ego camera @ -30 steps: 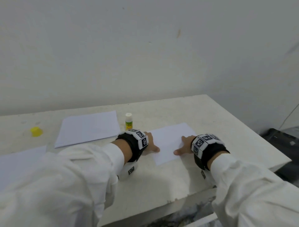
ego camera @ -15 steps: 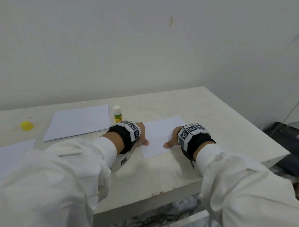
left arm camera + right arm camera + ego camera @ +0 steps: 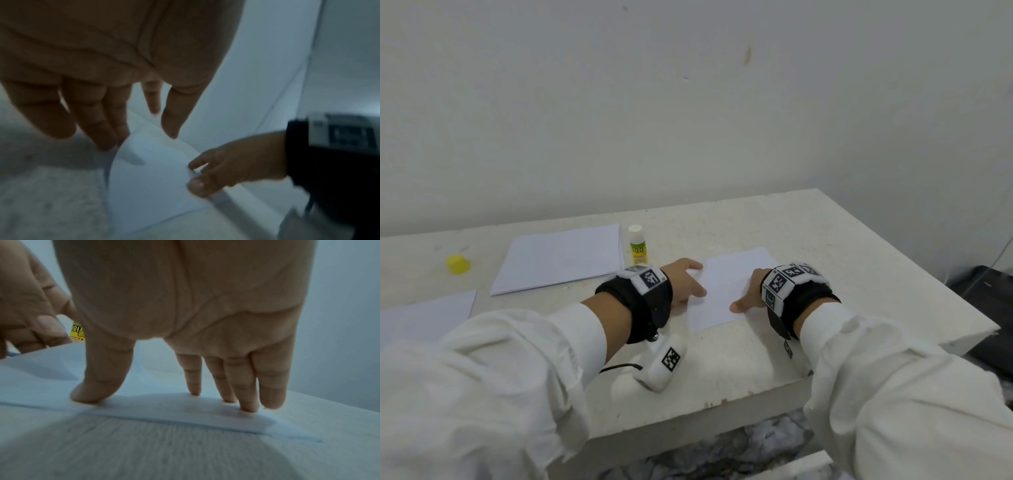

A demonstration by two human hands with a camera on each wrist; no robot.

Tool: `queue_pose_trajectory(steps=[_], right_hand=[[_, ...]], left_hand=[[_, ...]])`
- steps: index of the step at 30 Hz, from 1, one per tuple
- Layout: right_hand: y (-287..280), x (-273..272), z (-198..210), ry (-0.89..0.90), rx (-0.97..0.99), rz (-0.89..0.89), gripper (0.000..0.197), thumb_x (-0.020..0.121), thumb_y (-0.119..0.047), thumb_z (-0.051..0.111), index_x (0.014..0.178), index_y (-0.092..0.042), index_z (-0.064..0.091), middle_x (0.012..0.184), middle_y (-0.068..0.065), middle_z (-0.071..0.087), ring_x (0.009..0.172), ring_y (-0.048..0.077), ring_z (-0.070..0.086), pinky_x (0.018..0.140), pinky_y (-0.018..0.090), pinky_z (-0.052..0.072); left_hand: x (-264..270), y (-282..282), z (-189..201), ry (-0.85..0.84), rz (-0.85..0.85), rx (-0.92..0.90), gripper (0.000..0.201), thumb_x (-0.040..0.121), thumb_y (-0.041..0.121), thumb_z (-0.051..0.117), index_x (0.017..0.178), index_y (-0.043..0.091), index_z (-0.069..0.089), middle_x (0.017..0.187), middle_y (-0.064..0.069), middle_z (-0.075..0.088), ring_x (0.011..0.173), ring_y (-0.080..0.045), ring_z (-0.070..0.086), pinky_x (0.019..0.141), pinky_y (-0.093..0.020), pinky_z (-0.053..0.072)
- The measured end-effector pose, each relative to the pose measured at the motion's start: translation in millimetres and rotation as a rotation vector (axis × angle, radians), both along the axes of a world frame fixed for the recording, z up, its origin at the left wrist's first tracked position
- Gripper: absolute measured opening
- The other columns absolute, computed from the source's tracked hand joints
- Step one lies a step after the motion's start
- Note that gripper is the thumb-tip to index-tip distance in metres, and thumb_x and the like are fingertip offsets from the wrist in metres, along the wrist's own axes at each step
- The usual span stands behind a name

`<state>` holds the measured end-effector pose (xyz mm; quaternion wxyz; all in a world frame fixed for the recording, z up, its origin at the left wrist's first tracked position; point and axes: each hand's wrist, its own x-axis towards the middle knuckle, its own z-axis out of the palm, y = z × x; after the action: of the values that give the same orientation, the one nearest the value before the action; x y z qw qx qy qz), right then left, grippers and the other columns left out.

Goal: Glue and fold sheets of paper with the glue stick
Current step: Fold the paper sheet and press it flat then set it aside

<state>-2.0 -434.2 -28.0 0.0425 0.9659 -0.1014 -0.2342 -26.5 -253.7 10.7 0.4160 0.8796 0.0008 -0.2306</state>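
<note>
A white folded sheet lies flat on the table, right of centre. My left hand rests on its left edge with straight fingers; in the left wrist view the fingertips touch that edge of the sheet. My right hand presses the sheet's right side, and its thumb and straight fingers lie flat on the paper. The glue stick stands upright without its cap behind my left hand, apart from both hands.
A stack of white sheets lies left of the glue stick. A yellow cap sits at the far left, and another sheet lies at the near left. The table's right edge borders a black object below.
Both hands stay on the folded sheet. My right hand has slid a little leftward along it, toward the left hand. The head view has shifted.
</note>
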Motion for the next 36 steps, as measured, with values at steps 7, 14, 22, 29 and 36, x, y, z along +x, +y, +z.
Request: queue_pose_trajectory(steps=[7, 14, 22, 29, 36], right_hand=[[5.2, -9.6, 7.7, -0.029, -0.014, -0.064, 0.095, 0.063, -0.075, 0.061, 0.134, -0.015, 0.040, 0.133, 0.006, 0.052, 0.119, 0.032, 0.051, 0.099, 0.044, 0.042], [9.0, -12.5, 2.6, -0.033, 0.015, -0.102, 0.104, 0.059, -0.078, 0.057, 0.137, -0.014, 0.035, 0.133, 0.006, 0.051, 0.118, 0.031, 0.052, 0.098, 0.044, 0.043], [10.3, -18.6, 13.0, -0.043, 0.040, -0.083, 0.104, 0.056, -0.077, 0.060, 0.135, -0.014, 0.037, 0.133, 0.008, 0.051, 0.118, 0.032, 0.051, 0.098, 0.045, 0.043], [16.6, -41.6, 41.8, -0.114, 0.104, 0.041, 0.047, 0.085, -0.038, 0.061, 0.125, -0.013, 0.057, 0.131, 0.007, 0.051, 0.116, 0.026, 0.054, 0.100, 0.036, 0.044], [53.7, -91.6, 63.3, 0.010, 0.427, 0.367, 0.039, 0.091, -0.005, 0.049, 0.126, -0.015, 0.062, 0.128, 0.002, 0.060, 0.115, 0.018, 0.053, 0.097, 0.024, 0.039]], left_hand=[[-13.2, -12.4, -2.2, -0.219, -0.411, 0.474, 0.060, 0.097, 0.018, 0.050, 0.150, 0.029, 0.024, 0.149, -0.006, 0.039, 0.133, -0.022, 0.040, 0.105, -0.028, 0.032], [-30.2, -29.2, -5.6, -0.265, -0.501, 0.572, 0.096, 0.092, 0.003, 0.050, 0.144, 0.049, -0.017, 0.143, -0.018, 0.031, 0.103, -0.034, 0.057, 0.080, -0.037, 0.048], [-17.3, -20.2, 1.5, -0.190, -0.226, 0.426, 0.041, 0.099, 0.015, 0.044, 0.140, 0.006, 0.043, 0.140, -0.013, 0.047, 0.126, -0.026, 0.049, 0.099, -0.028, 0.040], [-10.4, 1.3, 5.3, 0.192, 0.158, -0.200, 0.041, 0.085, -0.012, 0.060, 0.124, -0.005, 0.053, 0.096, -0.016, 0.063, 0.110, -0.035, 0.060, 0.082, -0.037, 0.053], [-5.6, 5.5, 11.3, 0.345, 0.240, -0.459, 0.011, 0.085, -0.021, 0.051, 0.083, -0.011, 0.053, 0.080, -0.019, 0.056, 0.075, -0.034, 0.062, 0.056, -0.035, 0.054]])
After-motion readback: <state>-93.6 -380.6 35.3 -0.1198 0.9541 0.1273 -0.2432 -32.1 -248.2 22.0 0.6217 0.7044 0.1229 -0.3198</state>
